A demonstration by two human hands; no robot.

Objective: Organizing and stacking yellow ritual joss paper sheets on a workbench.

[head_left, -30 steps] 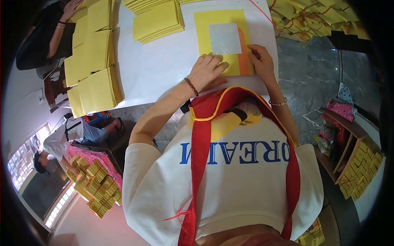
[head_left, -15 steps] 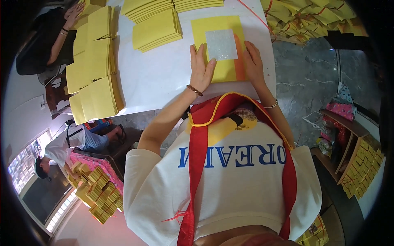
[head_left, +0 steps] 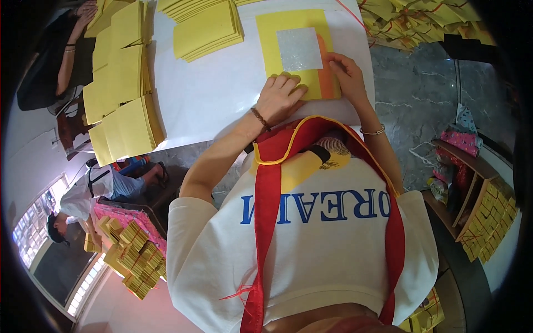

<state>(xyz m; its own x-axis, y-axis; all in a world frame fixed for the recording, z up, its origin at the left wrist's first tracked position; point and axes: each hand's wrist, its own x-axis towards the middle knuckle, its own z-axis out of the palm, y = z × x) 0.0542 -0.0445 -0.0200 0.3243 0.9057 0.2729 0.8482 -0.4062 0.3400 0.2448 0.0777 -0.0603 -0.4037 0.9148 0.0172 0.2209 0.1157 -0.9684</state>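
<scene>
Paper (head_left: 294, 19) of a bright yellow lies flat near the close edge of the table (head_left: 205, 94), squarely before the person's body, presumably because both hands reach it there without stretching. A silver foil square (head_left: 300, 50) sits around its middle, leaving a yellow margin on most sides, and an orange strip (head_left: 326, 77) runs down beside the foil on the right. Whether one sheet lies there or several, I cannot tell.

The left hand (head_left: 279, 97) rests at the lower left corner with its fingers bent over the paper; the curl hides whether they pinch the edge or only press on it. The right hand (head_left: 350, 77) is at the opposite edge, its fingers half bent, the tips at the orange strip; a pinch cannot be made out there either. Set on two sides like this, they probably steady the paper and stop it from skewing.

Beyond, a fanned yellow stack (head_left: 208, 33) stands apart from the paper, its layers stepped, perhaps so single pieces separate easily. Taller yellow piles (head_left: 127, 127) line the left side, leaving white surface between them and the hands.
</scene>
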